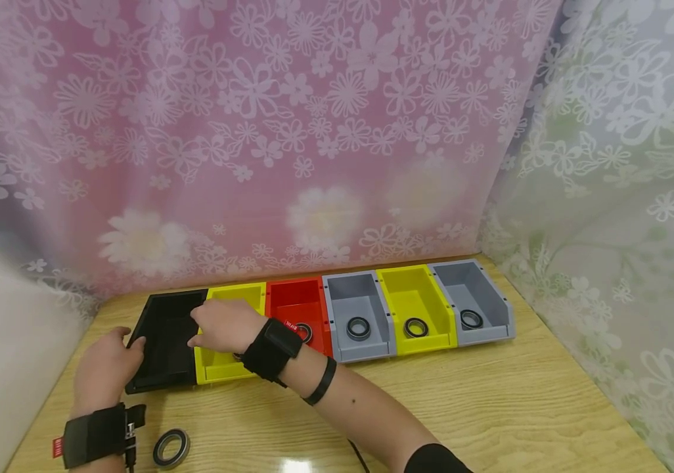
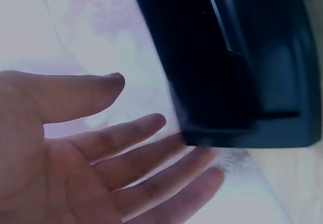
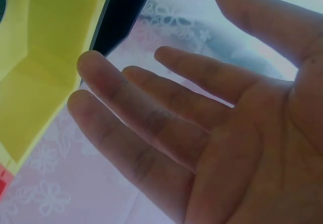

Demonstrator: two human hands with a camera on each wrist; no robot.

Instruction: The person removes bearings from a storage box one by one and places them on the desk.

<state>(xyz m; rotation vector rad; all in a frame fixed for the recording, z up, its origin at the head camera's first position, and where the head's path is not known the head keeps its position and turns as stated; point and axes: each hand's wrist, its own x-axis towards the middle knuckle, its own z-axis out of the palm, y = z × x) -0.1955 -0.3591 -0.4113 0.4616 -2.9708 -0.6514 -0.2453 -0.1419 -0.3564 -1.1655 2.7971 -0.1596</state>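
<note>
At the left end of a row of bins, a black bin (image 1: 165, 332) sits between the two hands. My left hand (image 1: 103, 368) is at its left side, fingers extended and thumb apart; in the left wrist view the fingertips (image 2: 207, 158) overlap the bin's corner. My right hand (image 1: 230, 325) reaches over the yellow bin (image 1: 213, 376) to the black bin's right side. In the right wrist view its fingers (image 3: 146, 113) are straight and spread, tips by the border of the yellow and black bins. Neither palm holds anything.
A loose ball bearing (image 1: 184, 447) lies on the wooden table (image 1: 520, 414) near the left wrist. Further right, the red bin (image 1: 295, 289), grey bin (image 1: 351, 284), second yellow bin (image 1: 410, 279) and end grey bin (image 1: 461, 276) each hold a bearing. Patterned curtains hang behind.
</note>
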